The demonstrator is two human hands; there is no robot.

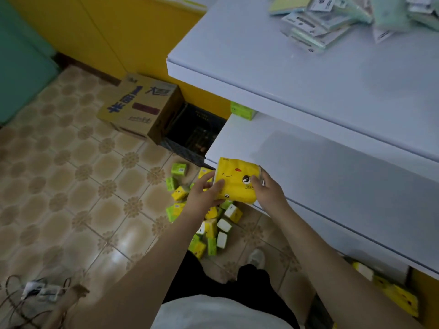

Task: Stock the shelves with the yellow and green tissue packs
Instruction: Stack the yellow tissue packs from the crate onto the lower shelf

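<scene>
Cardboard box [140, 108] on floor, blue print on top, tilted against black crate [193, 134] beside it. Floor tiles [71, 176] beige, flower pattern at corners. Yellow wall panels [107, 32] behind box. Teal surface [21, 67] at far left. Tangle of cables [35, 295] with small white device, bottom left. Pale green and blue packets [337, 17] heaped loosely at top right. Grey shoe [257, 257] on tiles, bottom centre.

A yellow tissue pack [237, 180] with a cartoon face sits tilted at the near left corner of the middle white shelf [332, 162]. Yellow and green packs [209, 224] lie scattered on the floor below; one green pack [242, 111] stands far back on that shelf.
</scene>
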